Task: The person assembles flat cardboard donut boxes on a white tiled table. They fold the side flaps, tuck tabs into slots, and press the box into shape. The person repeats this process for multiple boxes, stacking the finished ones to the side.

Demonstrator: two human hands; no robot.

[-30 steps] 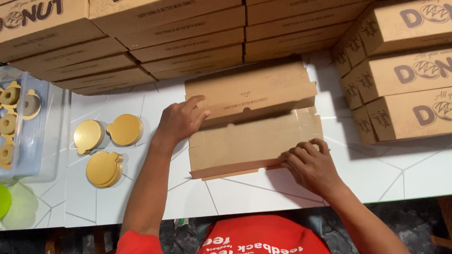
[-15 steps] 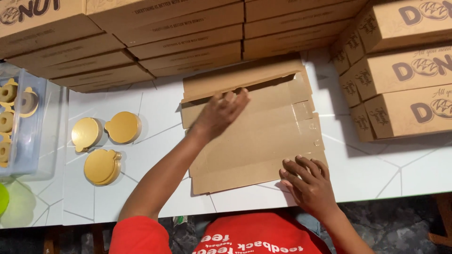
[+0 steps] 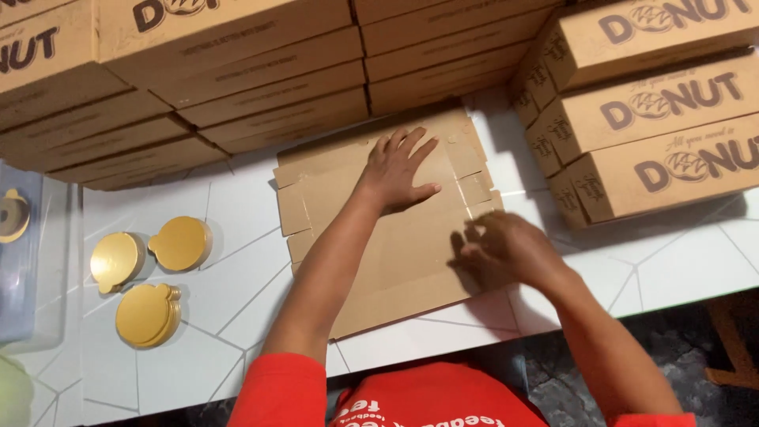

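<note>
A flat, unfolded brown cardboard box blank [image 3: 411, 261] lies spread on the white table [image 3: 229, 316] in front of me. My left hand [image 3: 395, 170] presses flat on its upper middle, fingers apart. My right hand [image 3: 506, 249] rests on the blank's right side near the flaps, blurred, fingers spread. Neither hand holds anything.
Stacks of closed brown cardboard boxes [image 3: 237, 79] line the back, and more boxes [image 3: 656, 119] stand at the right. Three piles of round gold cake boards [image 3: 146, 312] lie at the left. A clear plastic container [image 3: 24, 253] sits at the far left edge.
The folded box blank has been opened out flat on the table. My left hand moved up onto its far half; my right hand shifted up onto the right side.
</note>
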